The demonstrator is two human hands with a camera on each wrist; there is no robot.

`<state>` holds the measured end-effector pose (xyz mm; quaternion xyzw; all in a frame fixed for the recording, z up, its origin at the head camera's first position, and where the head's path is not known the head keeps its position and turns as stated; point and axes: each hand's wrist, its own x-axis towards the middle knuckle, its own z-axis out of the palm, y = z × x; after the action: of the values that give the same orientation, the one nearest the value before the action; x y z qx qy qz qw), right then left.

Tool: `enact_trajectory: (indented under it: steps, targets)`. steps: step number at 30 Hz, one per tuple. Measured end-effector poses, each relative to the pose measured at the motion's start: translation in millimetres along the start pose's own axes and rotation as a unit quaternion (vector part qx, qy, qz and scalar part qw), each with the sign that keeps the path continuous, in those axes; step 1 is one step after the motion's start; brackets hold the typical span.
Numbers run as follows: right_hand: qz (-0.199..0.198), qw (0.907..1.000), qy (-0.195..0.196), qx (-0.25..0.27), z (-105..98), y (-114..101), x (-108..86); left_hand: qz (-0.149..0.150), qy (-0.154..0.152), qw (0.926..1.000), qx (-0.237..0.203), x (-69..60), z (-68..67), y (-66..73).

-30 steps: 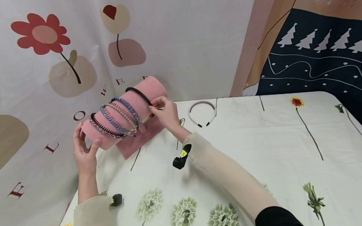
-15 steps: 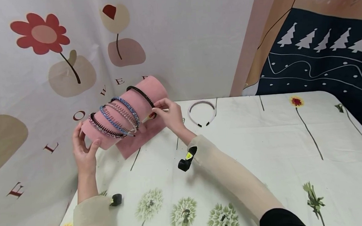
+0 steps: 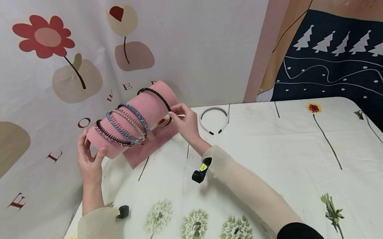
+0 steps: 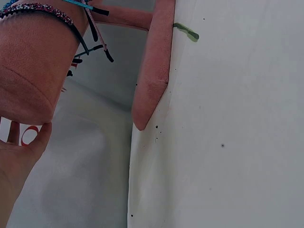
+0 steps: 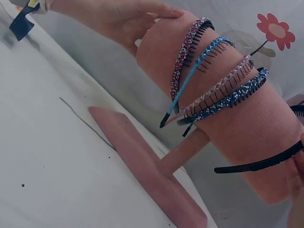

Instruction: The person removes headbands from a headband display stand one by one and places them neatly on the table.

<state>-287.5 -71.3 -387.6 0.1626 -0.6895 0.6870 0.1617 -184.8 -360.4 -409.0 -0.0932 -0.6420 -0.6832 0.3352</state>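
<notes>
Long axis of the roll [image 3: 147,105] slants toward upper centre. Left hand [image 3: 90,160] grips its lower end; right hand [image 3: 186,124] pinches a crosswise black headband [image 3: 160,95].

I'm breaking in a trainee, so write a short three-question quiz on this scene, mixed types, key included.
1. True or false: The white headband lies on the table, apart from the pink roll.
2. Multiple choice: What colour is the held headband, the one that the right hand pinches?
A) Blue
B) Black
C) Silver
3. Fill the gap: In the head view, the left hand grips the pink roll by its ____ end.

Key:
1. True
2. B
3. left
</notes>
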Motion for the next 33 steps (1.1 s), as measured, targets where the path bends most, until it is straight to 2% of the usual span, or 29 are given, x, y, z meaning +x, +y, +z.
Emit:
enact_trajectory:
  steps: [5, 11, 19, 22, 25, 33]
  targets:
    - [-0.029, 0.9995, 0.012, -0.002, -3.6, 2.1, 1.6, -0.010, 0.004, 0.9999, 0.009, 0.1, 0.6, 1.3]
    - [-0.041, 0.9989, 0.021, -0.006, -5.9, 1.1, 2.9, -0.010, 0.004, 0.9999, 0.008, 0.4, 0.6, 1.5]
    - [-0.038, 0.9989, 0.019, 0.021, -17.1, -29.7, -6.3, -0.002, 0.001, 1.0000, -0.001, 0.3, 0.3, -0.2]
    - [-0.031, 0.9984, 0.029, 0.037, -20.0, -33.1, -7.3, -0.003, 0.001, 1.0000, -0.003, 0.1, 1.2, 0.4]
    - [-0.031, 0.9971, 0.041, 0.055, -21.9, -30.8, -6.0, -0.005, 0.002, 1.0000, -0.002, -0.1, 1.6, 0.9]
    - [-0.039, 0.9942, 0.061, 0.080, -23.2, -0.7, 5.3, -0.001, 0.003, 1.0000, 0.003, 0.3, 0.7, -0.3]
